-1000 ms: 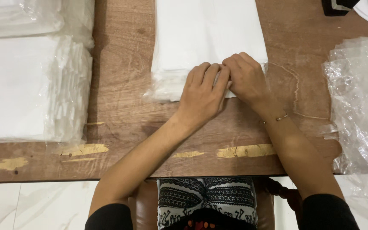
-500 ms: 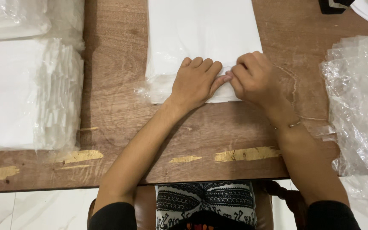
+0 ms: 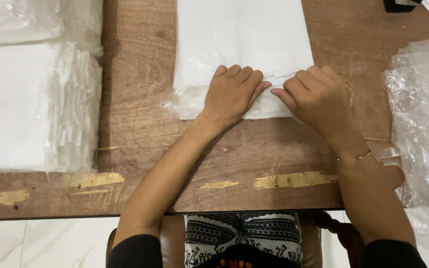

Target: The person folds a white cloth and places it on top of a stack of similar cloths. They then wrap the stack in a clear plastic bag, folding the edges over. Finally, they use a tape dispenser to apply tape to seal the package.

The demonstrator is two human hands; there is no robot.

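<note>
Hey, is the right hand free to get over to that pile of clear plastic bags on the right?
Probably yes: the right hand rests on the folded white cloth, with only bare wooden table before the plastic bags.

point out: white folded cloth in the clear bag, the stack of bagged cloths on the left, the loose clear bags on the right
white folded cloth [image 3: 242, 39], head view, on its flat upper middle.
stack of bagged cloths [image 3: 31, 106], head view, on the top bag's face.
loose clear bags [image 3: 420, 114], head view, on the crinkled middle of the pile.

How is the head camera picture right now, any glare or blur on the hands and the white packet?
Head view: sharp, evenly lit. Left hand and right hand crisp, throwing soft shadows on the table. The white packet is nearly washed out, with little surface detail. Mild sheen on the plastic bags at right.
</note>
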